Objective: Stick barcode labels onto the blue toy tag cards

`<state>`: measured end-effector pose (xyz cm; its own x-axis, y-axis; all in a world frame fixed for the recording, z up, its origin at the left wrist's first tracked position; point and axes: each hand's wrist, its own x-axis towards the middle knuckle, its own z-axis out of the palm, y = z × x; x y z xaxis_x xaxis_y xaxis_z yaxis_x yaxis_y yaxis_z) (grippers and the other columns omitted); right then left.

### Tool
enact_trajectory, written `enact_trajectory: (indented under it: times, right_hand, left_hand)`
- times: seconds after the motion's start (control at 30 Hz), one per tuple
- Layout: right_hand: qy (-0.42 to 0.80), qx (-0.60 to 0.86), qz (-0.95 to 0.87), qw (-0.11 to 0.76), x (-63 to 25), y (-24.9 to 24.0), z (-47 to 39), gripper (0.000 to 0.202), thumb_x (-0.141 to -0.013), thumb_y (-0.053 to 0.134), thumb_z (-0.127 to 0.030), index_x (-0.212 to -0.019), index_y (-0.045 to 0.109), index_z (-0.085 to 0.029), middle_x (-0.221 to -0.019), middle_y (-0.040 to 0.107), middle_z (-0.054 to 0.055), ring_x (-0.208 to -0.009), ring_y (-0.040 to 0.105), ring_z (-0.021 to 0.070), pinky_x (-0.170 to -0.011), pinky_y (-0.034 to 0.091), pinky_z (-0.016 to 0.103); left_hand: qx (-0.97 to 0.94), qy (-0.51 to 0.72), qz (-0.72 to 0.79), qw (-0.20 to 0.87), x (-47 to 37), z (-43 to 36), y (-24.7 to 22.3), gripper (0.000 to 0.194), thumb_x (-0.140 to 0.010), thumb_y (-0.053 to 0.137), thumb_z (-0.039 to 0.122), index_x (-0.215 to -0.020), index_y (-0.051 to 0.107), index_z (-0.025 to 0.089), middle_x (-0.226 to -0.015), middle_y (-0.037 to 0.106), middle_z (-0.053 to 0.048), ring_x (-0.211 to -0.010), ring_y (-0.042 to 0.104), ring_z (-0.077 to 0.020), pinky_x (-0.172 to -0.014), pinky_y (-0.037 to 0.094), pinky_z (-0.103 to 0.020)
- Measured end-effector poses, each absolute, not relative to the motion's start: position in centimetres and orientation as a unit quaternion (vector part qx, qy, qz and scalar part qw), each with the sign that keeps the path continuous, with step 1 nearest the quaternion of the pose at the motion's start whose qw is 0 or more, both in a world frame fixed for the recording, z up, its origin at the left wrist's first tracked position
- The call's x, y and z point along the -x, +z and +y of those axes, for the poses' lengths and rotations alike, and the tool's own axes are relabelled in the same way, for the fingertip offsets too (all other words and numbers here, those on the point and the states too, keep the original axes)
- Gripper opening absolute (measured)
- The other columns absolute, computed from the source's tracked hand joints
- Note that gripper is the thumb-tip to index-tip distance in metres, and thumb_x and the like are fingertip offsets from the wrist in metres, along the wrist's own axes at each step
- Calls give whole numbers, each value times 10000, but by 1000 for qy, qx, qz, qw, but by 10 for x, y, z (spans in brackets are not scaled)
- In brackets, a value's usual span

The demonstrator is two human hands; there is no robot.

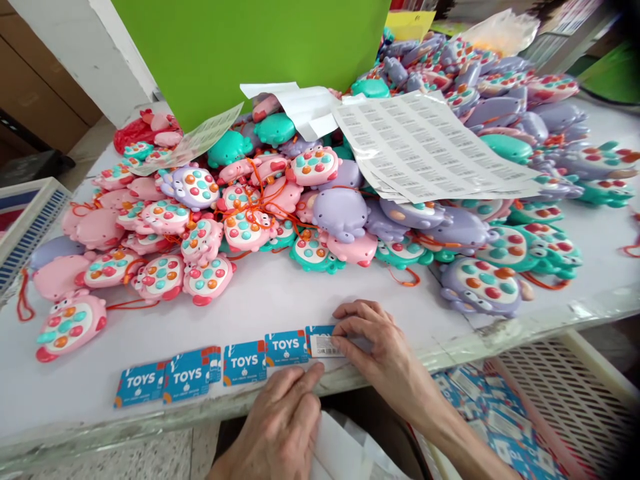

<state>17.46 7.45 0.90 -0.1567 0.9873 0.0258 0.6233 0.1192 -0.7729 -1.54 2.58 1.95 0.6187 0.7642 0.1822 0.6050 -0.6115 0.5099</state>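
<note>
A row of blue cards printed TOYS (245, 363) lies along the table's front edge, some overlapping. On the rightmost card (320, 331) is a white barcode label (325, 346). My right hand (373, 340) has its thumb and fingertips on that label's right end, pressed against the card. Just left of it and nearer the edge, my left hand (287, 420) is closed, with its index finger pointing toward the card. White backing paper (340, 450) is gripped in my left hand and hangs over my lap.
Pink, purple and teal animal toys (340, 212) are heaped behind the cards. Barcode label sheets (425, 147) lie on the heap, before a green panel (250, 53). A basket (565, 387) of blue cards stands below the edge at right; another basket (30, 220) is at left.
</note>
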Motion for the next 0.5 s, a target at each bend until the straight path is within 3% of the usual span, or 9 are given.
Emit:
enact_trajectory:
  times: [0.5]
  right_hand:
    - [308, 590, -692, 278, -173, 9, 74, 110, -785, 602, -150, -706, 644, -215, -946, 643, 45, -954, 527, 237, -824, 405, 402]
  left_hand:
    - [-875, 185, 390, 218, 17, 23, 16, 239, -857, 381, 39, -969, 564, 143, -1221, 595, -115, -1076, 532, -223, -896, 517, -346]
